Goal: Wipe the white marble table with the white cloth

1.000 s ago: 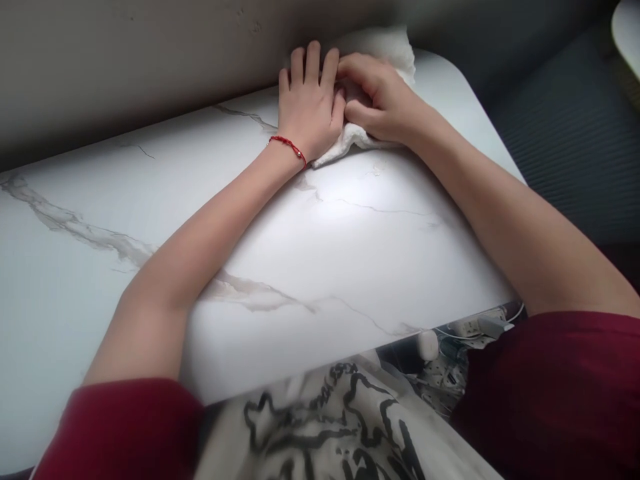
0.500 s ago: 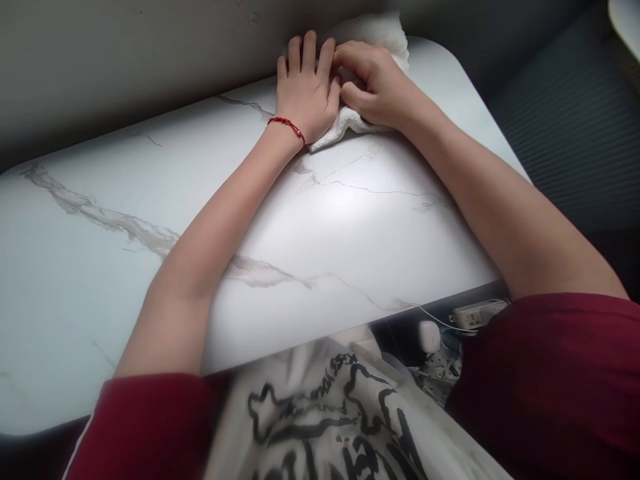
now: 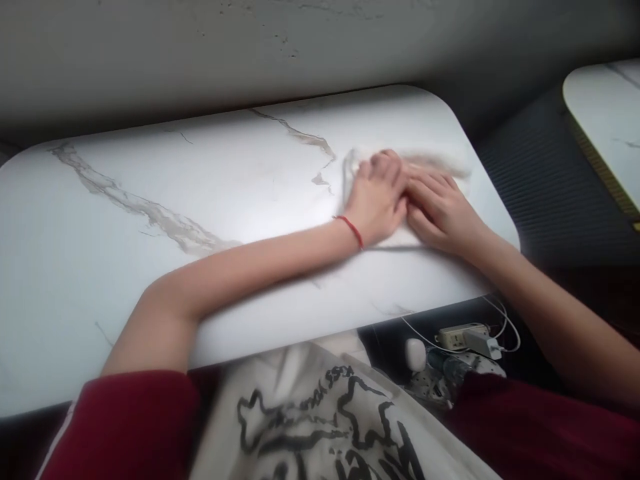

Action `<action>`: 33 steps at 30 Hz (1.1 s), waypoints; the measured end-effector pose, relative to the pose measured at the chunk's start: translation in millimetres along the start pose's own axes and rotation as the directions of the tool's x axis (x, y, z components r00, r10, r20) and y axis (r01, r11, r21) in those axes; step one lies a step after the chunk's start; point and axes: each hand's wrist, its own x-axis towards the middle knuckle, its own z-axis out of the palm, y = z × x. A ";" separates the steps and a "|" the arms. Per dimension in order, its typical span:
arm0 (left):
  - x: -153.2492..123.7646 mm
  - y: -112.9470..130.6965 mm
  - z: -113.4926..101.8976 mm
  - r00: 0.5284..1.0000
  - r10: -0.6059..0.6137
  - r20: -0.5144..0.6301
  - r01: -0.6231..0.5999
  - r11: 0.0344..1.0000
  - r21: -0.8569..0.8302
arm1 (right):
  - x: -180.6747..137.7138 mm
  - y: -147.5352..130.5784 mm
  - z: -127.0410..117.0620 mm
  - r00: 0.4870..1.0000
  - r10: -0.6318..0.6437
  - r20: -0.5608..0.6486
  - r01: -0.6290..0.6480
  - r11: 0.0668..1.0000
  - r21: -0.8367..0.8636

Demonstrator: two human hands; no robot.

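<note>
A white cloth [image 3: 395, 239] lies spread on the white marble-patterned tabletop [image 3: 280, 213], near its right end. My left hand [image 3: 381, 199], with a red string bracelet at the wrist, presses on the cloth with its fingers bunched and bent over it. Touching it on the right, my right hand [image 3: 443, 208] also bears down on the cloth, its fingers closed against the fabric. Both hands and the cloth are somewhat blurred, and the fingertips are hard to make out.
A grey wall [image 3: 210, 60] runs along the table's far edge. Below the near edge are a power strip [image 3: 457, 337] with a plugged-in charger [image 3: 483, 343], white cables and a white rounded object [image 3: 415, 355]. Another marble-patterned tabletop [image 3: 607, 113] stands at the right.
Both hands and the cloth have moved from the table's far edge towards me and to the right. My left hand's spread fingers have drawn together over the cloth. The view has tilted up.
</note>
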 end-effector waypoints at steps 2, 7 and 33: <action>-6.2 24.9 -5.3 0.996 0.083 0.033 -0.085 0.992 0.088 | -28.3 -7.7 -13.6 0.999 0.038 0.026 -0.036 0.998 -0.043; 4.6 58.8 -9.5 0.967 0.254 0.023 -0.254 0.949 0.184 | -77.4 0.4 -35.9 0.991 0.125 0.052 -0.119 0.986 -0.117; 179.6 -54.7 26.3 0.992 -0.050 -0.120 0.015 0.962 -0.274 | 85.3 166.7 26.2 0.866 0.460 -0.196 -0.410 0.878 0.246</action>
